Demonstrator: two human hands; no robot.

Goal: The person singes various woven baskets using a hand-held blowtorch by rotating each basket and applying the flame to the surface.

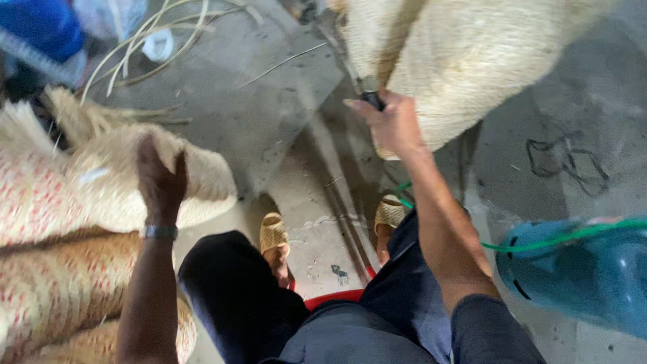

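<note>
My left hand (pixel 160 182) grips the edge of a pale woven straw piece (pixel 202 178) that lies on top of a stack at my left. My right hand (pixel 391 125) is closed around the dark handle of a tool (pixel 367 91) whose thin blade runs up and to the left. That hand rests against a large pale woven straw mat (pixel 472 54) hanging at the upper right. I am seated, and my legs in dark trousers and my woven sandals (pixel 273 232) show below.
A stack of woven mats with red pattern (pixel 47 269) fills the lower left. Loose straw strands (pixel 141 47) lie on the concrete floor (pixel 256 114) at the top left. A teal plastic object (pixel 579 276) with a green cord sits at the right. A red stool edge (pixel 333 296) is under me.
</note>
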